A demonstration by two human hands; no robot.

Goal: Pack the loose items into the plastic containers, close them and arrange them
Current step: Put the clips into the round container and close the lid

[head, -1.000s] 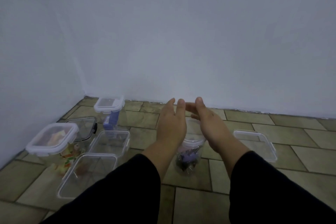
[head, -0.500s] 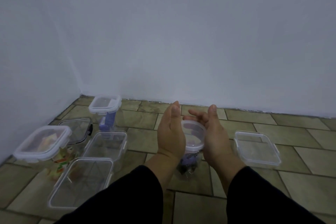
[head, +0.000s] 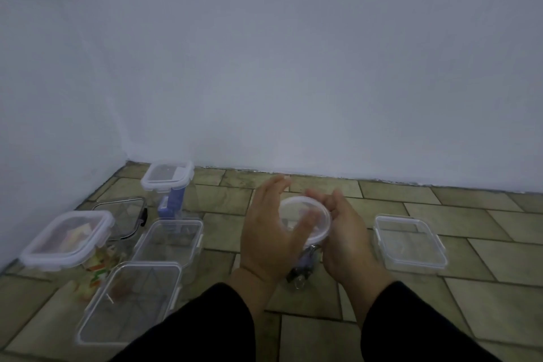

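The small round clear plastic jar (head: 305, 266) is mostly hidden between both hands; its dark purplish contents are indistinct. Fingertips (head: 283, 182) blur.

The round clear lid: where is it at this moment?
Centre of the head view, the round clear lid sits between the left hand and right hand.

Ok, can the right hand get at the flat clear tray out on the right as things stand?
Probably yes, once freed. The flat clear tray lies uncovered on the floor just right of the right hand, nothing between them. But that hand, with the left hand, is cupping the round lidded container.
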